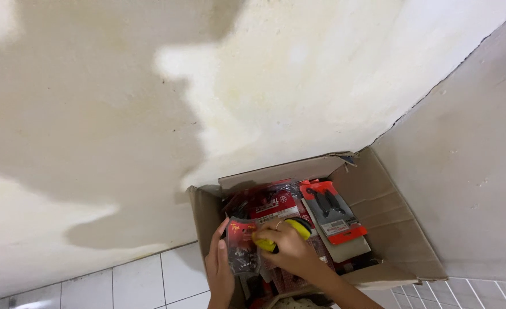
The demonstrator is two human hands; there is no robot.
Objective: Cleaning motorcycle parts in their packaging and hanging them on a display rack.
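Observation:
An open cardboard box [402,229] stands in a wall corner, filled with several red-and-black packets of small parts. My left hand [218,266] grips a clear packet with a red header [242,243] at the box's left side. My right hand [287,246] reaches over the packets and holds a yellow object [290,228] with a black edge, a ring showing on one finger. An orange-backed packet with black parts [333,212] lies on top to the right, untouched.
Stained cream walls [264,74] rise behind and to the right of the box. White floor tiles [138,283] lie at the lower left and lower right. The box flaps stand open toward the right wall.

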